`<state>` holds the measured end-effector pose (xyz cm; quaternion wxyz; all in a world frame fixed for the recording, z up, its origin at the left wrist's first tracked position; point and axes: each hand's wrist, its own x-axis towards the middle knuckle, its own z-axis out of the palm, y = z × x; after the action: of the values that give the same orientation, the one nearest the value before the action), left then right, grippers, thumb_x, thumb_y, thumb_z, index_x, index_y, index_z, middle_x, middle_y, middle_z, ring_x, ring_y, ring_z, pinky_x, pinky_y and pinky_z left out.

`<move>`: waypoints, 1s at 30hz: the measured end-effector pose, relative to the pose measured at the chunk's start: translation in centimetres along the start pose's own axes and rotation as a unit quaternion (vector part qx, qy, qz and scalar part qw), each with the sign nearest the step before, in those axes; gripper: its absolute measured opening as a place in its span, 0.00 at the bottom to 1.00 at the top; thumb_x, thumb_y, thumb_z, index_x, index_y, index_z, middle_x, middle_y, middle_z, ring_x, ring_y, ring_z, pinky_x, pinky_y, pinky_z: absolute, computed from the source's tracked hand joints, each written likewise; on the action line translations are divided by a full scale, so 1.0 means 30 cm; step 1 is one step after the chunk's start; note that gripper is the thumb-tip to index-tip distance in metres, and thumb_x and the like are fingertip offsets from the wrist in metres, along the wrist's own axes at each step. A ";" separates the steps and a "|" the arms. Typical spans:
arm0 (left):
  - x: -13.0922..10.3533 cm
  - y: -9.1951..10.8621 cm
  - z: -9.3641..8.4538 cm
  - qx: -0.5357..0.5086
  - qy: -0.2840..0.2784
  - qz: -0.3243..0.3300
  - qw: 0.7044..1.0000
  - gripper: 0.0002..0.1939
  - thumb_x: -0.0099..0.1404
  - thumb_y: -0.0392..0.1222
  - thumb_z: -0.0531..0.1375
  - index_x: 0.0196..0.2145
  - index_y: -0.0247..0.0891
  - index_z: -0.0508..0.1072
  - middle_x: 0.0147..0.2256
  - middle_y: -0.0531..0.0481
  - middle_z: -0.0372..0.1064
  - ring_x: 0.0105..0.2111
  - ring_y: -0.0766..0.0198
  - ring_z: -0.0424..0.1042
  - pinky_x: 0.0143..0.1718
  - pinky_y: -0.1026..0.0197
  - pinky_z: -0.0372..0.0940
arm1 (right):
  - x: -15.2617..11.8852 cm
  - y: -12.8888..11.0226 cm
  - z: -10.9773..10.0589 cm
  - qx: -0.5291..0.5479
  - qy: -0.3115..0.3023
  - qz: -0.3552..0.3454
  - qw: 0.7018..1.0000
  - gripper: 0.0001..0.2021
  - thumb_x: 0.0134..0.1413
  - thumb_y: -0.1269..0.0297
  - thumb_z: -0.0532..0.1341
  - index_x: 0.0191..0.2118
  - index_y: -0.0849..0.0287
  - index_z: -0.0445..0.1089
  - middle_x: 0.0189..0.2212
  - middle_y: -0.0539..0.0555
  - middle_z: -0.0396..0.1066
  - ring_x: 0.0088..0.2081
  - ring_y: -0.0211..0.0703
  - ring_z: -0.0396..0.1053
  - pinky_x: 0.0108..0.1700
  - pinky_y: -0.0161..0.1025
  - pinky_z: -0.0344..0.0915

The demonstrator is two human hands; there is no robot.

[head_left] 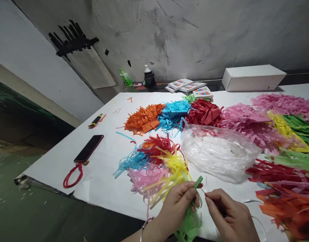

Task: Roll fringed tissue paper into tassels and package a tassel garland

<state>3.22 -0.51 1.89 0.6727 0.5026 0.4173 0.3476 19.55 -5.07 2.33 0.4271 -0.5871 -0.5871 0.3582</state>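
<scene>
My left hand (178,205) pinches a light green paper tassel (191,223) near its folded top, where a loop stands up and the fringed strips hang below. Close beside it, my right hand (230,215) has thumb and forefinger pressed together on a thin string (203,191) that runs to the tassel's top. Just beyond my hands lie finished-looking tassels in yellow (176,164), pink (149,176), blue (131,163) and red (161,151), bunched together. A clear plastic bag (220,151) rests behind my right hand.
Fringed paper piles in orange (144,119), blue (174,112), dark red (203,114) and pink (247,124) line the white table. More cut paper (288,208) lies right. A phone (89,148) and a yellow-black cutter (95,121) lie left. A white box (254,78) stands by the wall.
</scene>
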 end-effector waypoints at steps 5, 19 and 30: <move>-0.004 0.014 -0.017 0.237 -0.050 0.165 0.956 0.22 0.75 0.52 0.50 0.36 0.36 0.77 0.27 0.50 0.69 0.27 0.66 0.66 0.33 0.64 0.61 | 0.023 -0.009 -0.022 0.022 -0.028 0.039 0.999 0.16 0.62 0.49 0.58 0.31 0.54 0.72 0.20 0.46 0.65 0.21 0.35 0.63 0.24 0.31 0.57; 0.003 -0.087 -0.011 0.455 -0.058 0.258 0.851 0.14 0.76 0.42 0.48 0.40 0.37 0.72 0.32 0.45 0.74 0.31 0.61 0.72 0.33 0.63 0.64 | 0.046 0.076 0.000 0.111 -0.105 0.137 0.979 0.20 0.59 0.43 0.59 0.38 0.57 0.70 0.23 0.48 0.70 0.22 0.37 0.67 0.23 0.31 0.61; 0.006 -0.158 0.005 0.513 -0.018 0.251 0.821 0.10 0.73 0.38 0.52 0.45 0.35 0.71 0.35 0.44 0.76 0.33 0.58 0.74 0.35 0.60 0.66 | 0.084 0.125 -0.015 -0.080 -0.078 -0.085 0.990 0.12 0.65 0.55 0.54 0.33 0.53 0.69 0.31 0.50 0.72 0.33 0.41 0.73 0.36 0.34 0.68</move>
<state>3.67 -1.60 -2.71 0.2146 0.8684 0.3829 0.2308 21.53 -2.40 -0.75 0.3604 -0.5371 -0.6935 0.3173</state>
